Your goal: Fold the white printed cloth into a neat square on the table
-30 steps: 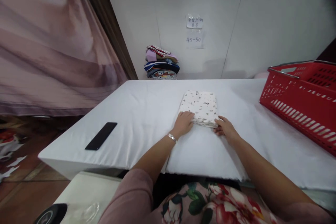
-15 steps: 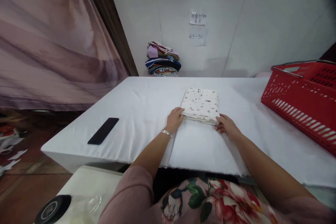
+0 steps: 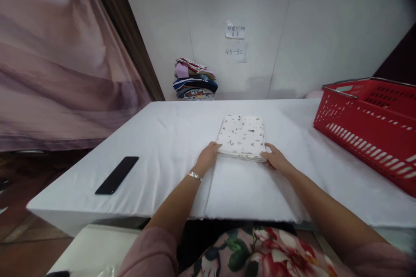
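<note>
A folded white cloth with small dark prints (image 3: 241,136) lies flat on the white table (image 3: 182,138), near its middle. My left hand (image 3: 206,156) grips the cloth's near left corner, fingers curled at its edge. My right hand (image 3: 274,158) holds the near right corner the same way, thumb on top. A thin bracelet circles my left wrist.
A black phone (image 3: 117,174) lies on the table's left side near the edge. A red plastic basket (image 3: 370,123) stands at the right. A stack of folded clothes (image 3: 194,79) rests by the far wall. A pink curtain (image 3: 58,60) hangs at the left.
My left hand slid off the top of the cloth to its near left corner. Both hands and the cloth have shifted slightly away from me.
</note>
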Motion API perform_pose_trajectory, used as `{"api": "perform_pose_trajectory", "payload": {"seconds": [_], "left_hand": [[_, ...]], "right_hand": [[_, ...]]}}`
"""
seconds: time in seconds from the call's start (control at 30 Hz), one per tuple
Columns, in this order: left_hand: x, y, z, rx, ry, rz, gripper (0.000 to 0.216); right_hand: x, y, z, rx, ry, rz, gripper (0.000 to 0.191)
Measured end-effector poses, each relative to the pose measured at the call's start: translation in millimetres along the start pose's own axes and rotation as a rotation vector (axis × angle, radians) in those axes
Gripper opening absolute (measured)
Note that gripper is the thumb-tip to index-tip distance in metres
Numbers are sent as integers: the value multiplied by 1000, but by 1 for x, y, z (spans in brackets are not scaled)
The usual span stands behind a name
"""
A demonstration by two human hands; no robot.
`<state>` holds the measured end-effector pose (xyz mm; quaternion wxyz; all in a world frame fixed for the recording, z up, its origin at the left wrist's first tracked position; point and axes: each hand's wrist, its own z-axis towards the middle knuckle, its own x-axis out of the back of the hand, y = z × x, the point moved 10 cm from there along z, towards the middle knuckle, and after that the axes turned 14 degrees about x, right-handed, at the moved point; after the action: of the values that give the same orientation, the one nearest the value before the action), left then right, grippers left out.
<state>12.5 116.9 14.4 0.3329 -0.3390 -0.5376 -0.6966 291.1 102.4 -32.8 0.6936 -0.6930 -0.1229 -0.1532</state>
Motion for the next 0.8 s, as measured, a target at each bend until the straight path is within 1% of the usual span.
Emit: {"api": "perform_pose_trajectory", "payload": {"seconds": [0.07, 0.2, 0.27, 0.33, 0.4, 0.5, 0.57, 0.6, 0.63, 0.67, 0.73, 0.8], "left_hand": [[-5, -4, -9, 5, -24, 38, 41], [-4, -9, -20, 5, -5, 68, 43], [1, -13, -19, 39, -28, 80, 42], [7, -13, -14, 72, -77, 97, 39], [14, -2, -6, 66, -104, 101, 37], [22, 36, 10, -35, -49, 71, 32], [10, 63, 19, -135, -25, 94, 35], [-2, 72, 22, -184, -39, 138, 40], [-16, 77, 25, -210, -57, 191, 44], [-30, 75, 29, -203, -84, 238, 48], [-55, 63, 35, -162, -167, 296, 55], [-69, 51, 38, -137, -222, 309, 59]], "right_hand": [[-3, 1, -6, -12, -35, -15, 70], [-7, 0, -15, -7, -76, -8, 71], [-9, 1, -17, -20, -90, -15, 72], [-11, 4, -17, -36, -102, 0, 75], [-14, 8, -16, -48, -114, 52, 77], [-16, 13, -15, -56, -106, 146, 77], [-16, 15, -16, -70, -86, 170, 77], [-16, 16, -16, -79, -79, 170, 77], [-16, 16, -18, -89, -76, 166, 78], [-16, 16, -19, -98, -78, 162, 78], [-16, 17, -22, -116, -95, 154, 77], [-17, 19, -25, -134, -132, 152, 79]]}}
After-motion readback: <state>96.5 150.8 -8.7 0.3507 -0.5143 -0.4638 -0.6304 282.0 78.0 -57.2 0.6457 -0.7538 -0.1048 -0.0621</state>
